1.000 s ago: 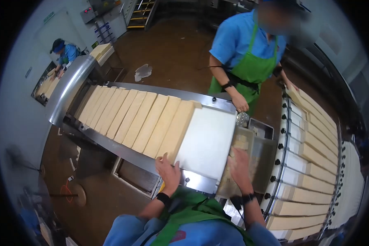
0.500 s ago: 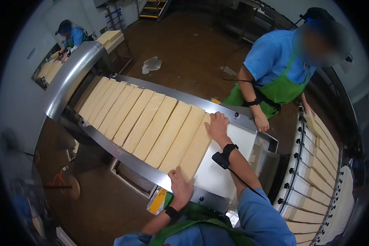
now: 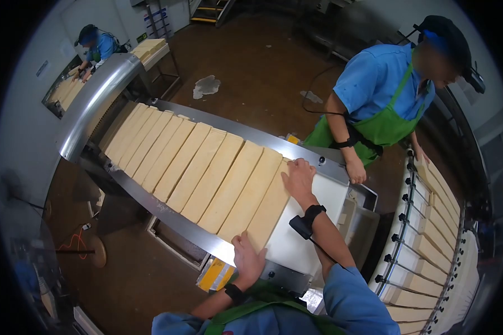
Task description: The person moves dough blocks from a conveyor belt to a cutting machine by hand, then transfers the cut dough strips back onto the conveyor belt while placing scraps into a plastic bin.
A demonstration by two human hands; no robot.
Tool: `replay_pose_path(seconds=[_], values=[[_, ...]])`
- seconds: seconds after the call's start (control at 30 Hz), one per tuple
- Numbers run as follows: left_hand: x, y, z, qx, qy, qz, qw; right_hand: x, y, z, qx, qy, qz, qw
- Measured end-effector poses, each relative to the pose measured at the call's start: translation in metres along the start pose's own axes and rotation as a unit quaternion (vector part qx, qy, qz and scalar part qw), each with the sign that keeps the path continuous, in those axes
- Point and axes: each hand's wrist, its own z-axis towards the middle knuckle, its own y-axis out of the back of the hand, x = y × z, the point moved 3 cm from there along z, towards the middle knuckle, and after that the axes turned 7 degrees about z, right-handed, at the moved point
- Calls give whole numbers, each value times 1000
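Observation:
A row of long, pale yellow slabs (image 3: pixel 207 173) lies side by side on a metal-edged conveyor. My hands are at opposite ends of the last slab (image 3: pixel 270 211), the one nearest me. My left hand (image 3: pixel 250 260) grips its near end, fingertips over the top edge and thumb along the side. At the far end, my right hand (image 3: pixel 300 181) is bent round the corner, partly hiding it. This slab lies flat against its neighbour, with the white belt surface (image 3: pixel 302 223) beside it.
A co-worker (image 3: pixel 374 95) in a green apron stands across the conveyor, one hand near its end. On the right is a rack (image 3: pixel 399 223) of similar slabs. A curved metal hood (image 3: pixel 100 106) spans the far end. Another person (image 3: pixel 98 47) works behind it.
The co-worker's head has turned down toward the right-hand rack. Both my hands remain at the ends of the last slab, nearly unmoved; the view has shifted slightly.

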Motion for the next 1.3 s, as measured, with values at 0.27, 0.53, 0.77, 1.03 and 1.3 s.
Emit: replay_pose_path(seconds=[0.27,0.53,0.77,1.03,1.3], values=[[-9,-7,-3,-15,-10,11,1000,-6,11,-7,8,-90,-16,996],[-36,-13,6,47,-109,74,990,-96,67,-110,-93,-197,-53,975],[-36,-11,11,107,-116,99,982,-120,82,-126,-38,-237,96,966],[-39,-46,11,96,-104,150,979,-122,72,-164,-131,-223,135,956],[-120,-71,-72,86,-331,52,938,-103,214,-365,-416,-328,69,845]])
